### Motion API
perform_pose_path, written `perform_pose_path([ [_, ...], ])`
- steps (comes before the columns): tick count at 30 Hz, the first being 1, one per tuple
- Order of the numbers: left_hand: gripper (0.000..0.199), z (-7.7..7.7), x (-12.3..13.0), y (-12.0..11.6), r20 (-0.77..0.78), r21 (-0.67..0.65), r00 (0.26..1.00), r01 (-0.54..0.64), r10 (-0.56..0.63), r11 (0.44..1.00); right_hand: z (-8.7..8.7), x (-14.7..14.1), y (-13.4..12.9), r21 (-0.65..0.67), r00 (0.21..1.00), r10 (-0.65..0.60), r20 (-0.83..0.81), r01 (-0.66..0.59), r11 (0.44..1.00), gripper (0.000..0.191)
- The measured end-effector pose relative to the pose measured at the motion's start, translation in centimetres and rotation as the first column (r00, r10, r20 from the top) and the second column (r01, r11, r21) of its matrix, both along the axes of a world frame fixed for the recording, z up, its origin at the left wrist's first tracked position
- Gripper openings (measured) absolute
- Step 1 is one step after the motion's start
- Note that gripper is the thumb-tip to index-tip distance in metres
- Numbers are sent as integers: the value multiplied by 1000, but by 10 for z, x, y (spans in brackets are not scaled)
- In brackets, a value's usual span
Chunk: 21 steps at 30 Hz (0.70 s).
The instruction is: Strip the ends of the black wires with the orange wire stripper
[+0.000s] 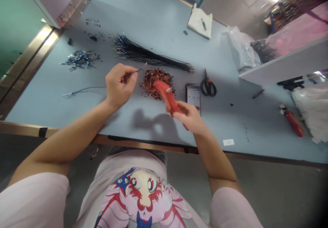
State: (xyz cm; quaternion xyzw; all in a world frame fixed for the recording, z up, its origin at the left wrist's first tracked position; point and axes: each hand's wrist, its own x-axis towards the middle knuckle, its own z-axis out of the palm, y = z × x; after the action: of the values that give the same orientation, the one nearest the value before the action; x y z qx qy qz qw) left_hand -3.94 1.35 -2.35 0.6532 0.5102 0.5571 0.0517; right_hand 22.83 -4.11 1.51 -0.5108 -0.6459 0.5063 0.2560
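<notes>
A pale shirt (133,193) with a cartoon print comes nearest, and past it I see the left hand (120,86) curled, thumb and forefinger pinching a thin black wire (89,88), its bare copper tip poking out and its blue-collared end trailing on the table (151,14). The right hand (191,117) wraps around a red hand tool (167,99) slanting over a heap of copper scraps (153,76). Beyond lie a bundle of black wires (153,56), loose blue terminals (80,59), a phone (193,99) and, just beside it, scissors (209,88).
</notes>
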Motion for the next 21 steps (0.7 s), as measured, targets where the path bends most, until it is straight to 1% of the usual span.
perform_pose_path([
  [2,9,0,1,0,-4,9,1000,15,-15,1000,0,0,12,-136,969,-82,-234,51,989,34],
  [4,9,0,2,-1,-11,31,999,52,-51,998,-3,-2,21,-221,913,-143,-382,60,973,42],
  [6,9,1,3,-2,-2,76,996,92,-93,993,-6,-4,25,-293,873,-170,-457,33,956,47],
  [9,10,2,4,-2,9,110,993,120,-122,987,-8,-6,25,-412,837,-188,-513,-48,910,44],
  [12,11,1,6,-4,-18,49,992,129,-128,990,-13,-3,21,-444,808,-169,-565,-125,888,39],
  [14,10,-2,10,-8,-15,23,987,158,-158,987,-18,-2,19,-437,778,-145,-611,-179,881,41],
  [16,9,-4,15,-15,1,16,973,231,-231,973,-23,-1,17,-443,738,-139,-660,-232,866,47],
  [19,6,-5,25,-28,-10,17,918,396,-396,918,-29,-2,13,-469,689,-150,-709,-302,830,54],
  [21,3,-5,30,-34,-15,-3,900,435,-435,901,-31,-2,11,-474,675,-146,-723,-331,816,55],
])
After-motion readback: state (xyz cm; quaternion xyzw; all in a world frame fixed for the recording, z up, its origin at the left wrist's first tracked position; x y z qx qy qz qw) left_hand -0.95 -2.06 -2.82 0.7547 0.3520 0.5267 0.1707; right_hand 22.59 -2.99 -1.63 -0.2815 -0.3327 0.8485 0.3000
